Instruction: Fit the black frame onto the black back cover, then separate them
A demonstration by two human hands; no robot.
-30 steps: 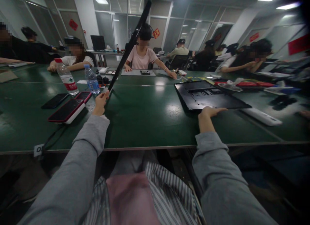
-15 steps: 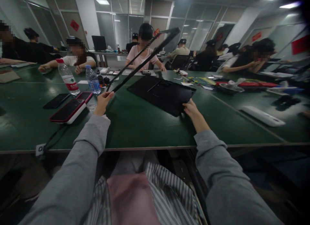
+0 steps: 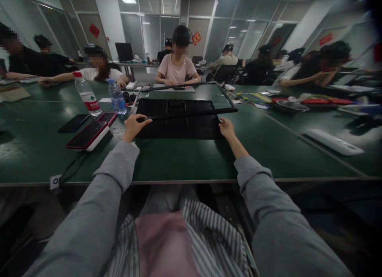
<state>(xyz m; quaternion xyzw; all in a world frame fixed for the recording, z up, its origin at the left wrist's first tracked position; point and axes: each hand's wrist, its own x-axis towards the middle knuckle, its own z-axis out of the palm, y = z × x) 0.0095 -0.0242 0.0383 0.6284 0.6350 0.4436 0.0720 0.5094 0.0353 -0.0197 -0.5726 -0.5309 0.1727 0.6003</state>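
Observation:
A thin black rectangular frame [image 3: 197,113] hangs tilted over a flat black panel [image 3: 176,129], its near bar crossing above the panel. My left hand [image 3: 135,126] pinches the frame's near left corner, thumb and fingers closed on it. Flat on the green table, the panel has its long side towards me and a raised rectangular outline in its middle. My right hand [image 3: 227,128] is closed at the panel's right edge, its fingertips on that edge just under the frame's near right corner. The frame's right end has no hand on it.
Left of my hands are a red-capped bottle [image 3: 87,95], a blue-capped bottle [image 3: 116,97], a dark phone [image 3: 73,123] and a red-edged device [image 3: 88,134] with a cable. A white bar-shaped object [image 3: 333,142] lies to the right. Across the green table [image 3: 185,161] sits a person [image 3: 178,66].
The frame has come down from a steep tilt to nearly level over the panel. The panel has turned square to me, my right hand moving slightly left with its edge.

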